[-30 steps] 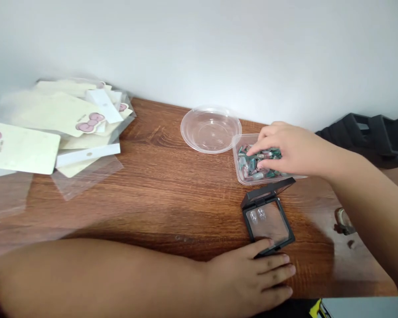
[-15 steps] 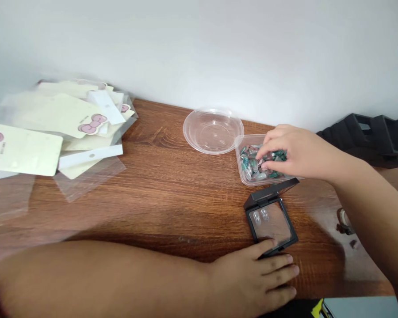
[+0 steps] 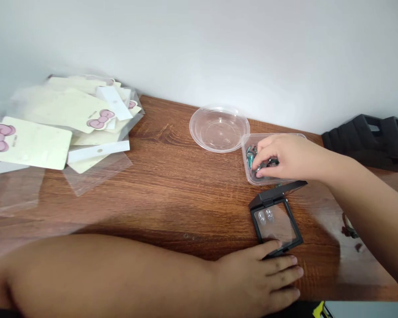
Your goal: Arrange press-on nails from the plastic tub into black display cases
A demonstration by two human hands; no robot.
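Observation:
My left hand [image 3: 268, 278] lies flat near the table's front edge, fingers spread, its thumb on the near rim of an open black case [image 3: 295, 226]. Two clear oval pieces [image 3: 265, 216] lie side by side inside the case, near its hinge. Beyond it is a clear rectangular box [image 3: 248, 175] of small glossy green and clear pieces [image 3: 251, 158]. My right hand [image 3: 281, 157] reaches into this box with fingers bent down among the pieces. Whether a piece is between its fingertips cannot be made out.
A round clear lid [image 3: 219, 128] lies against the box's left side. Cream cards with pink bows [image 3: 33, 141] and clear sleeves pile up at the left. Black trays [image 3: 368, 137] stand at the back right. A yellow-and-black object [image 3: 318, 309] shows at the bottom edge.
My right hand has moved a little left and deeper among the pieces, its fingers closer together. My left hand stays on the case. The whole view has shifted slightly.

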